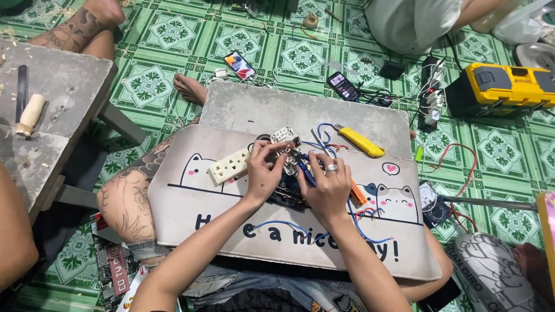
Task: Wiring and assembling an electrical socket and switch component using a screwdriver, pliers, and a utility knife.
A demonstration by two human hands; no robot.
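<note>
A green patterned floor mat (162,40) covers the ground, and on the person's lap lies a grey board with cartoon cats (231,231) printed on it, serving as a work surface. To the left stands a worn grey low table (63,81) with a pale-handled tool (29,115) on it. At the upper right sits a yellow and black toolbox (503,86), with a power strip (430,95) beside it. Two phones lie on the floor beyond the board, one with a bright screen (239,64), one dark (343,86).

On the board, a cream multi-socket outlet block (225,167) lies just left of the hands, and a yellow utility knife (361,141) lies to the upper right. Blue and red wires (324,138) spread around the centre.

The left hand (263,173) is closed around a small white electrical switch part (286,138), gripping it from the left. The right hand (326,182), ringed, is curled with fingers pinched on a thin tool touching the same part; the tool's tip is hidden
</note>
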